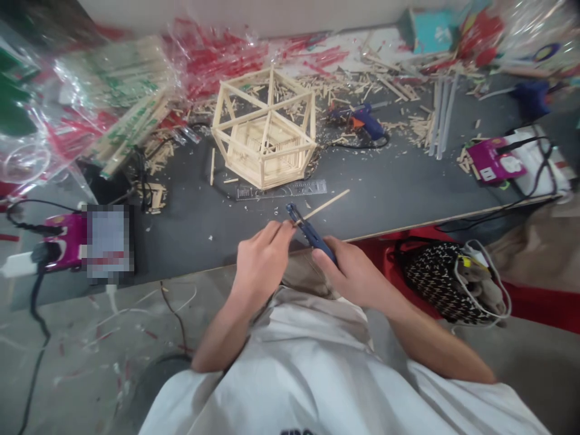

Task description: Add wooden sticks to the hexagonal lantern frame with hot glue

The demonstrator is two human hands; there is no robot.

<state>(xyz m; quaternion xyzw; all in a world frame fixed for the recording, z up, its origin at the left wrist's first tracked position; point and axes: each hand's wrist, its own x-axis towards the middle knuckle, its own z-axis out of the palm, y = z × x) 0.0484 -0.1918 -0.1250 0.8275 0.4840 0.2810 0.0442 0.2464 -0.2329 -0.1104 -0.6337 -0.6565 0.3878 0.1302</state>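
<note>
My right hand is closed around the handle of a blue cutting tool, whose head lies over a thin wooden stick. The stick's free end points up and right over the table. My left hand is closed at the stick's near end, with its fingertips beside the tool's head. Beyond both hands stands a six-sided wooden stick frame, with spokes meeting at its top centre. A clear ruler lies flat between the frame and my hands.
A blue glue gun lies right of the frame, near clear glue sticks. Wood offcuts and plastic wrapping cover the table's back. At left sit a blurred-out screen and a purple power strip. A patterned bag hangs below the table edge.
</note>
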